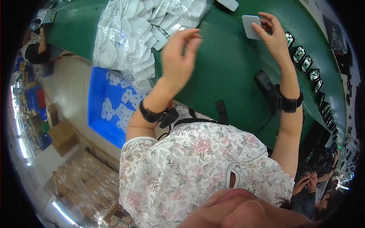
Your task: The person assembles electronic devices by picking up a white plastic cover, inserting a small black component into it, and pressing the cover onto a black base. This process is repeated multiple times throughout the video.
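Note:
My right hand (272, 34) is raised over the far right of the green table, thumb and fingers closed on a white plastic cover (249, 28) with rounded corners and small holes. My left hand (178, 59) hangs over the table beside a heap of similar white covers (138, 28) in clear plastic bags. Its fingers are bent, with a gap between them and the thumb, and nothing shows in it. Another white cover (229, 3) lies at the far edge of view, between and beyond the two hands.
A blue bin (92, 100) with small white plates stands left of my left arm. Black housings with circuit boards (299, 54) line the table's right side. A black device (263, 79) lies near my right wrist. Cartons (62, 137) stand on the floor; other people work nearby.

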Demonstrator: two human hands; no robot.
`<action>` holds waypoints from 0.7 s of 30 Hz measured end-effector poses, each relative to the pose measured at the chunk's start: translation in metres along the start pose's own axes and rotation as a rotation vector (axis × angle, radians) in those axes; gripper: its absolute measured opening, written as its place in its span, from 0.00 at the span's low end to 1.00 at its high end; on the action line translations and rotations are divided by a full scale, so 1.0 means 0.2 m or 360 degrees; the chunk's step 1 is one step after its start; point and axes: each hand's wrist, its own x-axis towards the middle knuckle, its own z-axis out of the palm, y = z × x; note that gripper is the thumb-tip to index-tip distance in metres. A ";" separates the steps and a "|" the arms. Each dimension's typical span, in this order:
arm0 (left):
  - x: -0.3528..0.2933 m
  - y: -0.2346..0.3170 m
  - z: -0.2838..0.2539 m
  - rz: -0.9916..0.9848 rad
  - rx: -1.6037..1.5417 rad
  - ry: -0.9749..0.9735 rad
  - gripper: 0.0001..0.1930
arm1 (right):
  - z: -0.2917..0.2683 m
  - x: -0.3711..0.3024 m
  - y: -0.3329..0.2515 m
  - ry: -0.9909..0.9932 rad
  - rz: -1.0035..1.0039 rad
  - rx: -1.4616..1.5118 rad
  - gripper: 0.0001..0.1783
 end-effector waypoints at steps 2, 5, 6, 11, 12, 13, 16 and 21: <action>0.04 -0.07 -0.13 0.0022 0.0446 0.0103 0.07 | -0.07 0.09 0.15 -0.0102 -0.0038 -0.0240 0.20; 0.11 -0.21 -0.24 0.0301 0.1012 -0.0001 0.14 | -0.11 0.20 0.12 -0.0263 -0.0004 -0.0417 0.18; 0.12 -0.25 -0.24 0.0469 0.1260 -0.0101 0.17 | -0.12 0.22 0.13 -0.0343 0.0041 -0.0510 0.17; 0.18 -0.32 -0.22 0.0518 0.1643 -0.0375 0.20 | -0.15 0.30 0.22 -0.0226 -0.0149 -0.0720 0.17; 0.19 -0.32 -0.22 0.0566 0.1594 -0.0399 0.20 | -0.14 0.29 0.19 -0.0217 -0.0137 -0.0682 0.18; 0.18 -0.31 -0.22 0.0525 0.1653 -0.0416 0.17 | -0.14 0.31 0.20 -0.0274 -0.0162 -0.0703 0.18; 0.21 -0.26 -0.18 0.0534 0.1748 -0.0447 0.12 | -0.14 0.30 0.19 -0.0241 -0.0078 -0.0676 0.17; 0.28 -0.23 -0.01 0.0317 0.2025 -0.0635 0.09 | -0.06 0.25 0.28 0.0131 -0.0238 -0.0946 0.23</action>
